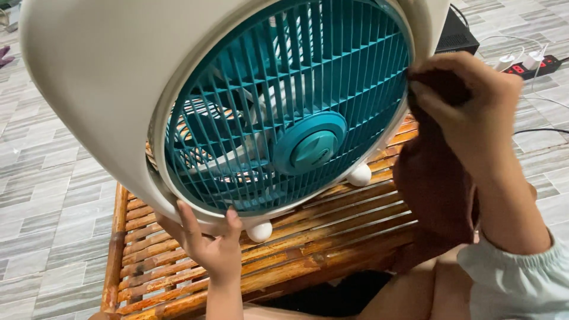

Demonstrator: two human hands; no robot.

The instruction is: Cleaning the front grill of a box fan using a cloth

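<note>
The right hand (468, 101), closest to the lens, is closed around a dark brown cloth (435, 184) and presses a bunched corner of it against the right rim of a cream box fan (106, 77), just where the teal grille (284, 101) meets the casing; the rest of the cloth hangs down over the wrist. The left hand (207, 240) is spread open under the fan's lower edge, fingers pushed up against the rim, propping it rather than gripping it. The fan leans tilted on its small white feet (259, 231) over a slatted bamboo counter (178, 266). With only that open palm steadying it, a hard wipe could probably tip or slide the fan off the slats, and loose cloth might snag in the grille bars. Beyond, on the grey tiled floor (53, 195), lie a power strip with plugged-in adapters (527, 62), white cables and a black box (453, 35), all well apart from the hands
</note>
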